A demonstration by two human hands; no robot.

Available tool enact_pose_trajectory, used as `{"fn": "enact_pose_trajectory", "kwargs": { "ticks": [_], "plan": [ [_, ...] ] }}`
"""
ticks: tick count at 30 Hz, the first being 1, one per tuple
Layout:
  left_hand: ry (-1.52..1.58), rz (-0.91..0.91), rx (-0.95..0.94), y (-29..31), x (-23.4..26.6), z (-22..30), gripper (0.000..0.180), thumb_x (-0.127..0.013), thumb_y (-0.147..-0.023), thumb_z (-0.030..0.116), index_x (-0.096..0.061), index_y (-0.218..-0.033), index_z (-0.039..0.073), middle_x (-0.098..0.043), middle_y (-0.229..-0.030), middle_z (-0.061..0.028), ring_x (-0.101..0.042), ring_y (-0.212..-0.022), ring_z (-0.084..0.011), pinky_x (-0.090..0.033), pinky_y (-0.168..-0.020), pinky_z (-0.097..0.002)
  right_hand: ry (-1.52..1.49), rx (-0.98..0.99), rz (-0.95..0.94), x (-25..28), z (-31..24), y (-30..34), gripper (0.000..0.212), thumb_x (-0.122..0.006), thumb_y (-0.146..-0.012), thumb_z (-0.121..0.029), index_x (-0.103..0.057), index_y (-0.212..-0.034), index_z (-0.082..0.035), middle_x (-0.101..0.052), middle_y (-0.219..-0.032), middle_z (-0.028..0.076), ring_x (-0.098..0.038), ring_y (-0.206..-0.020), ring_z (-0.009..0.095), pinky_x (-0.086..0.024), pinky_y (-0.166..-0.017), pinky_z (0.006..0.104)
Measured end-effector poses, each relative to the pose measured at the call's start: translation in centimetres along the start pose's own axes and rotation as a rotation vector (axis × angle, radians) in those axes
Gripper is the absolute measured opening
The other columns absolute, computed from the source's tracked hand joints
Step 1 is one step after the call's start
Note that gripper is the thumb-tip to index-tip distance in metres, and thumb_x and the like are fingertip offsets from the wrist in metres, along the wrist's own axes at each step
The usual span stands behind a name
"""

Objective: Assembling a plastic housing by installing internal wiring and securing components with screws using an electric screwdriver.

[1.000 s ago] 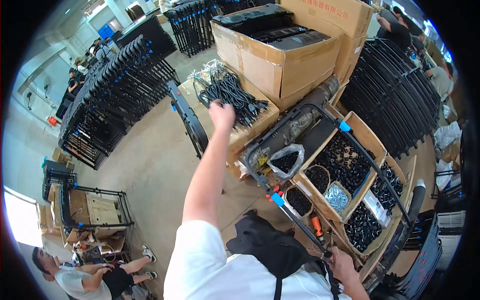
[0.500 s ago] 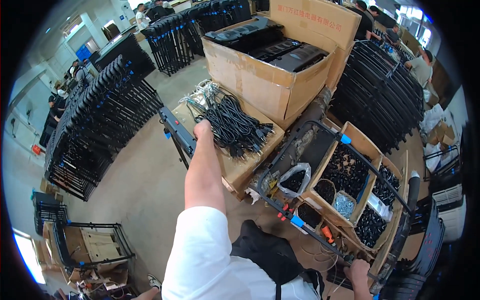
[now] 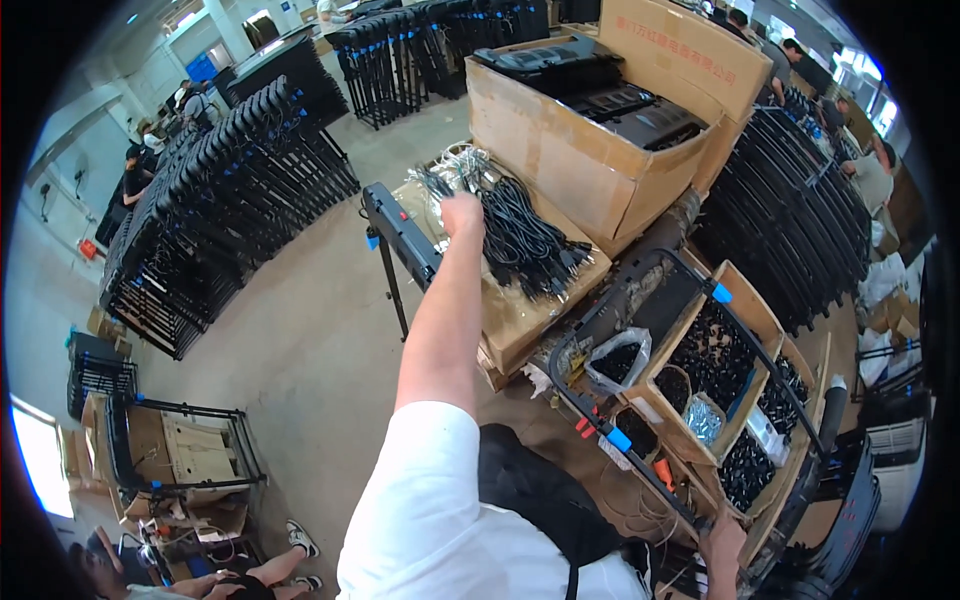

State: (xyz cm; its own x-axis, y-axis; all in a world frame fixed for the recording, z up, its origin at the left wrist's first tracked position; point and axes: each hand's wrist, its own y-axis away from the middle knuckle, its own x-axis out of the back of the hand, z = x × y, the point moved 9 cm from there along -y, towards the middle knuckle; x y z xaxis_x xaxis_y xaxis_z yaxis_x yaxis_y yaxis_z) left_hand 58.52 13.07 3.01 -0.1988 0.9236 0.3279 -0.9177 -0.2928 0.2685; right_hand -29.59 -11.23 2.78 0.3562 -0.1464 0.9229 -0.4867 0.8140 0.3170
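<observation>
Power cords [image 3: 525, 228] look like smooth black plastic with a slight sheen tbh. Open carton [image 3: 550, 135] is matt cardboard, small fasteners [image 3: 704, 421] are shiny silvery metal, parts bag [image 3: 641, 347] is crinkly clear plastic, sleeve [image 3: 432, 455] is soft matt cloth.

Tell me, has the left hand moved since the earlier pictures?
Yes: judged against the big open carton, the left hand has moved forward, closer to the carton's near side.

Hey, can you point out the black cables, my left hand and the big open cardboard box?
Black cables [image 3: 525, 228]: head view, on the middle of the coiled bundle.
Left hand [image 3: 462, 213]: head view, on the middle of the hand.
Open cardboard box [image 3: 550, 138]: head view, on its long side wall.
</observation>
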Motion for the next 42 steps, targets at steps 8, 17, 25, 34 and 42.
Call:
{"fn": "enact_pose_trajectory", "kwargs": {
  "ticks": [8,17,25,34,42],
  "plan": [
    [0.654,-0.315,-0.739,22.7,8.2,20.0,0.028,-0.055,-0.109,0.028,-0.060,-0.109,0.001,-0.058,-0.080,-0.0022,-0.058,-0.070,-0.0117,-0.048,-0.065,-0.0325,0.216,0.082,-0.145,-3.7,1.3,0.9,0.035,-0.069,-0.087,-0.021,-0.077,-0.118,-0.006,-0.078,-0.090,0.013,-0.078,-0.085,0.031,-0.061,-0.075,0.0446],
    [0.457,-1.196,-0.373,42.6,0.9,4.9,0.029,-0.054,-0.112,0.034,-0.059,-0.110,0.006,-0.057,-0.074,0.0029,-0.056,-0.063,-0.0092,-0.046,-0.058,-0.0284,0.398,0.080,-0.465,-6.0,2.1,0.6,0.023,-0.070,-0.086,-0.018,-0.072,-0.107,-0.010,-0.078,-0.104,0.016,-0.077,-0.100,0.031,-0.062,-0.081,0.0431],
    [0.199,-1.521,-0.178,50.5,-0.4,-14.1,0.031,-0.054,-0.113,0.036,-0.059,-0.114,0.006,-0.052,-0.078,0.0043,-0.050,-0.068,-0.0063,-0.044,-0.059,-0.0274,0.202,0.061,-0.325,-3.2,-1.0,0.2,0.044,-0.070,-0.092,-0.037,-0.063,-0.117,-0.003,-0.076,-0.099,0.019,-0.076,-0.097,0.037,-0.062,-0.082,0.0457],
    [0.127,-1.673,-0.255,50.6,1.6,-14.8,0.032,-0.051,-0.114,0.033,-0.059,-0.122,0.003,-0.056,-0.080,-0.0004,-0.055,-0.069,-0.0104,-0.049,-0.063,-0.0302,-0.127,-0.127,0.124,-7.5,1.7,0.3,0.040,-0.064,-0.098,-0.036,-0.063,-0.114,0.001,-0.073,-0.093,0.027,-0.074,-0.092,0.040,-0.059,-0.080,0.0518],
    [-0.031,-1.932,-0.276,53.6,2.3,-17.0,0.029,-0.047,-0.115,0.036,-0.053,-0.105,0.008,-0.055,-0.084,0.0011,-0.055,-0.070,-0.0091,-0.049,-0.063,-0.0289,-1.724,-0.026,-0.146,8.5,-12.7,-7.8,0.062,-0.052,-0.110,-0.053,-0.061,-0.140,0.000,-0.076,-0.107,0.012,-0.073,-0.096,0.025,-0.055,-0.096,0.0401]
  ]
}}
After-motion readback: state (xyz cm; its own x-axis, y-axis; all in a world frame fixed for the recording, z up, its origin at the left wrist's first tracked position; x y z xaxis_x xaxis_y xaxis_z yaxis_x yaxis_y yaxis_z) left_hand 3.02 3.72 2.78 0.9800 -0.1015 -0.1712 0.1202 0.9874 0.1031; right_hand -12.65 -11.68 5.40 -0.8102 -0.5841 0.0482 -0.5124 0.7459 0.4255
